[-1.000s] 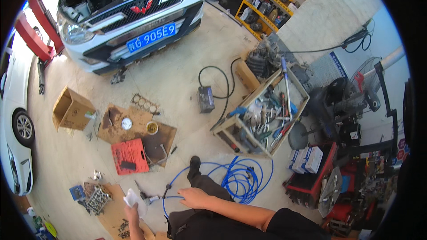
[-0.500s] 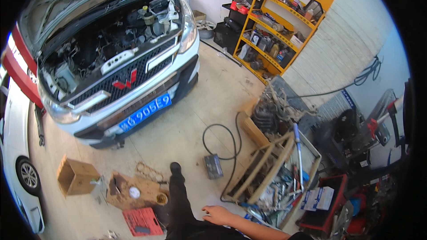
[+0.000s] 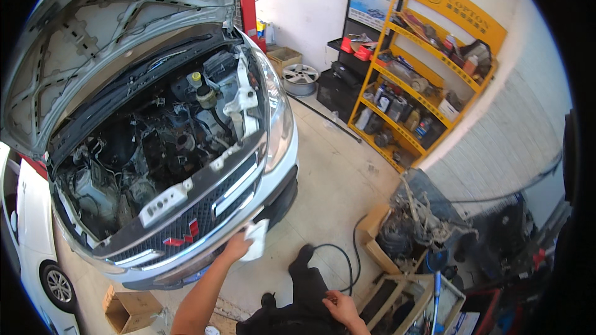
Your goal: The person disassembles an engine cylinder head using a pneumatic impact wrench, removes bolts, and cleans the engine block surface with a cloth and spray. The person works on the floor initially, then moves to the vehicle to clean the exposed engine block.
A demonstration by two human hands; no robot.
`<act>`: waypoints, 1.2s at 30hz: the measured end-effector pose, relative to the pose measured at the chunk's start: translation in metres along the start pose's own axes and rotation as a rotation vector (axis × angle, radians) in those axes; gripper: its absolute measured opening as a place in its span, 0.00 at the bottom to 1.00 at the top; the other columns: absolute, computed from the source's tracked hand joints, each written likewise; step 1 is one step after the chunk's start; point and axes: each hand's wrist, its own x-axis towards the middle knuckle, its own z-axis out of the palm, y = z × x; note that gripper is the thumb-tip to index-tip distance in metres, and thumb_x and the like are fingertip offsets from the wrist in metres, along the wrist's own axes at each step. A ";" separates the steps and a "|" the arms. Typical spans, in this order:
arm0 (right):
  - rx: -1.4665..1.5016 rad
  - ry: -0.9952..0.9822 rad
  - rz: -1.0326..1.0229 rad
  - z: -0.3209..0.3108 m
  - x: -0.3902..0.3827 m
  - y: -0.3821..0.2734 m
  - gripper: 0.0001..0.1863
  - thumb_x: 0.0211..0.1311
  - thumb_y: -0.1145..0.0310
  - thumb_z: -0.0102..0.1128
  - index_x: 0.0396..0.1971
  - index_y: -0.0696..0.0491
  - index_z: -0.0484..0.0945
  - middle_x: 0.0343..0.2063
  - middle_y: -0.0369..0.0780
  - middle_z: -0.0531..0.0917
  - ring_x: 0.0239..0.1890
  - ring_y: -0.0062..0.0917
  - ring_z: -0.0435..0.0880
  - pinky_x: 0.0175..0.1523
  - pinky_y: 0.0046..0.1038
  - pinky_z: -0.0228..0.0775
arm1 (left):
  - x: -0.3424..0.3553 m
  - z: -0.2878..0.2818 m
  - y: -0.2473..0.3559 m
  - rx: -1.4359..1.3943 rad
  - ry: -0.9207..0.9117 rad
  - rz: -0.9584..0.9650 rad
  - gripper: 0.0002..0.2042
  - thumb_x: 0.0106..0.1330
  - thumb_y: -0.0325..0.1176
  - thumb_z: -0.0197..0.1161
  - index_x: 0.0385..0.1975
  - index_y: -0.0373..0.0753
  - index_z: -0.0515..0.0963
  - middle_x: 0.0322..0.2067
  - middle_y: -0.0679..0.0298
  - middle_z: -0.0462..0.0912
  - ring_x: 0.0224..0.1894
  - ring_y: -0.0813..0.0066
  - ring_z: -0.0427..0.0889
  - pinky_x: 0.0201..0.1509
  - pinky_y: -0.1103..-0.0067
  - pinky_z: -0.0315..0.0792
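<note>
My left hand (image 3: 236, 247) reaches forward, close to the front bumper of a white van (image 3: 282, 177). Its fingers are closed on a white sheet (image 3: 256, 239), which hangs beside the grille; whether it is cloth or paper I cannot tell. Close to my dark-clad right leg (image 3: 308, 288), my right hand (image 3: 340, 305) hangs loosely, its fingers slightly bent and apart, with nothing in it. The van's hood (image 3: 118, 28) is raised above the bare engine bay (image 3: 167, 136).
A yellow shelf rack (image 3: 428, 90) with bottles stands at the back right. Nearer are a metal-framed tool cart (image 3: 388, 282), greasy parts (image 3: 397, 236) and a black hose (image 3: 357, 260) on the floor. A cardboard box (image 3: 133, 310) lies lower left, near a white car (image 3: 31, 236).
My view has shifted closer to the van. My left arm has come into view with the white sheet. The red tool case and the small box on the floor have left the picture.
</note>
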 end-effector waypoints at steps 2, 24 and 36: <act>0.020 0.067 0.008 -0.006 0.054 0.005 0.18 0.64 0.62 0.69 0.47 0.57 0.83 0.34 0.46 0.89 0.37 0.33 0.91 0.45 0.32 0.81 | 0.059 -0.021 0.085 0.007 -0.018 0.099 0.17 0.66 0.40 0.61 0.44 0.31 0.81 0.37 0.39 0.84 0.42 0.42 0.84 0.48 0.59 0.75; 0.375 0.988 -0.437 -0.673 0.731 -0.234 0.21 0.67 0.74 0.63 0.59 0.58 0.74 0.42 0.38 0.86 0.42 0.20 0.83 0.50 0.25 0.75 | 0.613 0.070 0.349 -0.959 0.213 -0.128 0.18 0.70 0.34 0.60 0.53 0.27 0.77 0.46 0.52 0.83 0.48 0.53 0.81 0.51 0.57 0.77; 0.126 1.432 -0.247 -1.083 0.858 -0.189 0.53 0.52 0.59 0.80 0.73 0.57 0.55 0.66 0.50 0.71 0.65 0.38 0.74 0.67 0.38 0.69 | 0.813 0.053 0.590 -1.099 0.036 0.120 0.17 0.69 0.31 0.58 0.54 0.28 0.74 0.47 0.55 0.82 0.49 0.60 0.83 0.55 0.68 0.77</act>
